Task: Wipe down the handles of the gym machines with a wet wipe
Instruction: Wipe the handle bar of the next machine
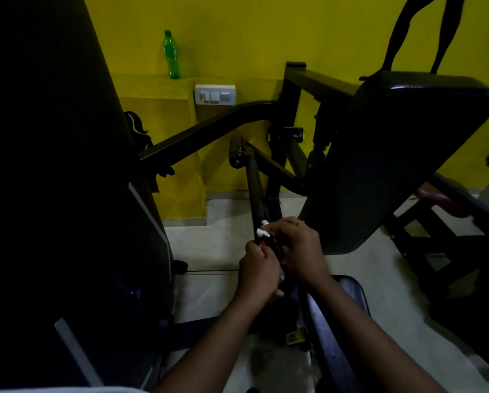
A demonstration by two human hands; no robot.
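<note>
A black machine handle bar [255, 188] runs from a roller end at the upper centre down toward me. My right hand [297, 248] grips the bar with a white wet wipe [263, 230] bunched under its fingers, a bit of the wipe sticking out at the fingertips. Just below and to the left, my left hand [259, 272] curls around the lower part of the same bar. The stretch of bar between the two hands is hidden by them.
A large black padded rest [393, 154] hangs close on the right. A dark machine column [53, 165] fills the left. A green bottle [171, 55] stands on a yellow ledge above a white switch plate [215, 94]. Pale floor lies below.
</note>
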